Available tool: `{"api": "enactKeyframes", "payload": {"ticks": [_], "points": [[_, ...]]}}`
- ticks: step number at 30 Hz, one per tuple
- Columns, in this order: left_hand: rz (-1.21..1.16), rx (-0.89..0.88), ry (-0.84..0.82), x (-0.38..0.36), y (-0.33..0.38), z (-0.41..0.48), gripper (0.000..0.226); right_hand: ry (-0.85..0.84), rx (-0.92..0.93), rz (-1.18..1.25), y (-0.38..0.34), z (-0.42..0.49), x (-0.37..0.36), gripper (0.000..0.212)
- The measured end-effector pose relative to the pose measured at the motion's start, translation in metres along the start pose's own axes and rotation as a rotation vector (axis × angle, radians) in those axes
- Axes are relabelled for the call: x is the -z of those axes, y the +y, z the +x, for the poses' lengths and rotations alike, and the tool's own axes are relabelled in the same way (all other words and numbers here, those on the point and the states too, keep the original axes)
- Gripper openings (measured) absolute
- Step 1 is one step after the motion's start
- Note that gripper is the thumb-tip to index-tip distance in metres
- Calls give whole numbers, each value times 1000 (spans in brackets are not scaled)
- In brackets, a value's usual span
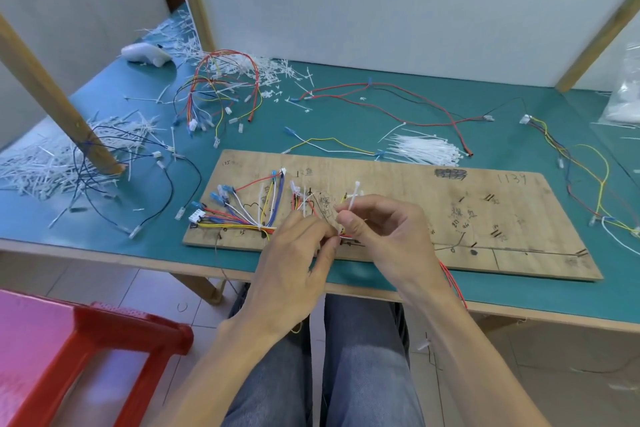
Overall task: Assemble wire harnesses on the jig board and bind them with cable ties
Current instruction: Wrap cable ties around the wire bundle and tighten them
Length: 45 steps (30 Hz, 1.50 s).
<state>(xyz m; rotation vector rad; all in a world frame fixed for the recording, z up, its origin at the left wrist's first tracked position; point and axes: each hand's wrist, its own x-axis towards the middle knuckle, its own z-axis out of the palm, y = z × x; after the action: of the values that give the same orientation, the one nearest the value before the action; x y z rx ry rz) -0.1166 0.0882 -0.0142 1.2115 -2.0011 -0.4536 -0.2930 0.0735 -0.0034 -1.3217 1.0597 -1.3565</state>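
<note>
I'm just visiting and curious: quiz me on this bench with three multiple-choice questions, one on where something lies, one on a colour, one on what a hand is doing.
1. The tie bundle lies: A) on the floor; B) on the table, just beyond the board; C) in a box.
2. The stool is: A) red; B) blue; C) black.
3. The right hand: A) lies flat; B) pinches a white tie; C) holds scissors.
Answers: B, it rests on the table past the board's far edge; A, its frame is plainly red; B, thumb and finger hold the tie upright.
</note>
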Motion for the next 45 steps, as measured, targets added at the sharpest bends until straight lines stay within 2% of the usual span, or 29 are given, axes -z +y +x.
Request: {"api": "enactKeyframes", "payload": {"ticks": [2, 5, 9, 17, 22, 27, 33, 36, 39, 45], "points": [[23, -10, 33, 0, 1, 1, 13, 157, 16, -34, 4, 0, -1, 12], [223, -91, 103, 1, 3, -1, 11, 408, 54, -93, 13, 5, -4, 7], [330, -127, 65, -5, 0, -13, 9, 510, 127, -278, 23, 11, -15, 4], [360, -130, 8, -5, -3, -17, 12, 430, 210, -520, 35, 12, -20, 6], [339, -98, -38, -1, -1, -13, 11, 406, 128, -526, 36, 12, -22, 11], [353, -59, -96, 4, -2, -5, 15, 364, 133, -691, 33, 10, -26, 17], [367, -60, -146, 4, -4, -1, 15, 251, 264, -874, 25, 8, -20, 6], [336, -66, -130, 5, -6, -1, 10, 236, 268, -877, 27, 6, -19, 7], [269, -78, -95, 5, -9, -3, 11, 243, 206, -769, 27, 6, -18, 16], [290, -202, -73, 7, -15, 1, 8, 231, 132, -742, 25, 3, -15, 9]]}}
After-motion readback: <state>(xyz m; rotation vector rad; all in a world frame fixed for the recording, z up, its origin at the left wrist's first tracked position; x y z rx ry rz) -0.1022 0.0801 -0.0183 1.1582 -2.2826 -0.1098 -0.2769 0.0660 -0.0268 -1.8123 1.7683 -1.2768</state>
